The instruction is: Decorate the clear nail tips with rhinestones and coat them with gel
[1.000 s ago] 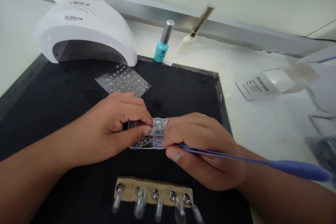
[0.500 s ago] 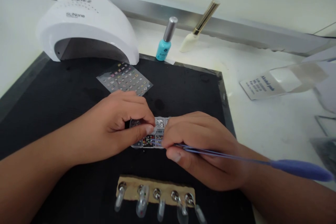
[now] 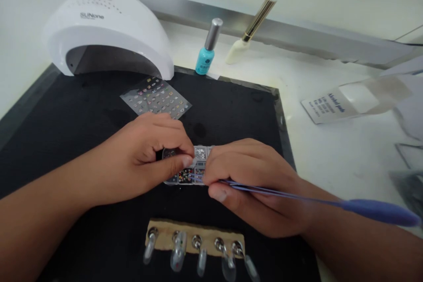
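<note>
The left hand [image 3: 142, 164] and right hand [image 3: 254, 189] sit close together, almost meeting over a clear, compartmented nail-gem case [image 3: 188, 175], which lies flat on a black mat [image 3: 231, 110] between them. The left thumb and fingers pinch the case's left end, while the right hand's curled fingers press against its right side. The right hand also grips a pair of slim tweezers [image 3: 261, 190] with a blue handle [image 3: 380, 212], which runs out past the wrist; their tips reach the case's coloured compartments, though the exact compartment is hard to tell. Just beyond the left hand, a sheet of nail stickers [image 3: 155, 97] lies on the mat. Farther beyond the hands sits a white SUNone UV nail lamp [image 3: 105, 35], and to its right, off the mat, stand a teal nail polish bottle [image 3: 207, 47] and a gold-handled brush [image 3: 256, 20] with a cream tip. Out past the right hand, a packet of alcohol pads [image 3: 330, 105] lies on the white worktop [image 3: 340, 158]. Nearer the body, below the hands, is a cardboard strip [image 3: 194, 239] — five clear nail tips [image 3: 178, 252] hang from metal clips along it.
</note>
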The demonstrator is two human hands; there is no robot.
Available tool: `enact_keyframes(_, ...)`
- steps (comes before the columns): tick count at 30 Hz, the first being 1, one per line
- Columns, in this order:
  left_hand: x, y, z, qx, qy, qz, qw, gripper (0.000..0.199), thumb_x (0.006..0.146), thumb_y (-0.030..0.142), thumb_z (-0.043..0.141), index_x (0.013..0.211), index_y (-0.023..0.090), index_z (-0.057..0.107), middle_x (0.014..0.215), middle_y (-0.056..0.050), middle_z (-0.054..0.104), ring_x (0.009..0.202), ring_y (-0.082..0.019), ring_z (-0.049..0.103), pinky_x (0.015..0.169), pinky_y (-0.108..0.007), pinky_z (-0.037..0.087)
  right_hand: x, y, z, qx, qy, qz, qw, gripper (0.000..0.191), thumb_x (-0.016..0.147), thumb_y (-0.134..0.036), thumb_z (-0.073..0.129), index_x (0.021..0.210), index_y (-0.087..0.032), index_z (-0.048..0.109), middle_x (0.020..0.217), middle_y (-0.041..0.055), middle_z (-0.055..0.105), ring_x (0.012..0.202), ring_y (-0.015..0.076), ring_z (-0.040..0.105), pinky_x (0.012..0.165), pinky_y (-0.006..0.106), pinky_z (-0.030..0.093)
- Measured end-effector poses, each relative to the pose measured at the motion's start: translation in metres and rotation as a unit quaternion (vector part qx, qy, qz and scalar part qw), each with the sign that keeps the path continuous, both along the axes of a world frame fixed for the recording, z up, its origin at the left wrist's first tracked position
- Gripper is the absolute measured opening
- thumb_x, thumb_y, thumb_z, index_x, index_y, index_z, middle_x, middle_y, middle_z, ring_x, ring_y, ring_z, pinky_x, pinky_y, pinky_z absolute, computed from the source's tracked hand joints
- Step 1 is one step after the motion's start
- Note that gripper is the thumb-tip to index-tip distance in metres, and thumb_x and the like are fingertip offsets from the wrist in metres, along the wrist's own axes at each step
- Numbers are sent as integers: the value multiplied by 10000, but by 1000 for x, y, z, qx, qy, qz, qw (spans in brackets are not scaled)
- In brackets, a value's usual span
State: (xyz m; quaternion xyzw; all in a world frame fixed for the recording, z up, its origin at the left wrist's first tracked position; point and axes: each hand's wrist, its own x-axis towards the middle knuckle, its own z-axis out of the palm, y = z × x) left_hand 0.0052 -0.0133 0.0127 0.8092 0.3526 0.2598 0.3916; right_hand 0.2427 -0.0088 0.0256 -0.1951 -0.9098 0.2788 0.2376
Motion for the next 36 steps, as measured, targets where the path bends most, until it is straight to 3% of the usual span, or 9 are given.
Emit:
enact_keyframes(6,0,0,-2,1,0,1,1000,205,984,180,573,811,201,680,779,46,675,775,-119,603,769,-274,429,0,1,-4,25,34,14,999,202,1052,-218,495,890,-169,605,788,-12,686,734,99,631,721,216,507)
enact_keyframes(10,-1,1,-2,4,6,-3,1000,184,987,199,582,848,195,704,793,43,684,804,-116,605,790,-262,435,1,0,-5,-8,34,-8,999,169,1048,-222,517,909,-176,601,798,-9,672,760,106,632,754,226,518)
enact_keyframes(17,-2,3,0,19,-1,-2,1000,176,975,167,575,867,175,714,802,23,694,801,-121,612,786,-261,436,-1,4,-8,-88,112,30,989,150,1004,-151,540,869,-151,605,740,-6,609,690,97,580,682,218,483)
enact_keyframes(23,-2,3,-5,15,2,-3,1000,180,976,205,576,862,173,711,823,-1,708,830,-149,606,815,-291,434,-3,2,-7,-70,145,7,987,191,997,-165,536,824,-137,615,708,5,618,643,97,570,626,217,461)
enact_keyframes(30,-5,5,-9,30,16,2,999,217,973,281,565,864,165,713,856,-33,714,856,-167,625,841,-309,454,-1,-20,8,-43,171,-22,984,221,1005,-200,552,802,-140,617,689,2,614,616,98,568,595,224,455)
enact_keyframes(36,-8,3,-8,30,28,20,999,245,944,360,576,856,166,699,864,-35,699,834,-161,632,825,-297,478,24,-55,17,-32,198,-48,979,183,1014,-210,532,877,-153,639,713,8,623,600,104,566,563,230,460)
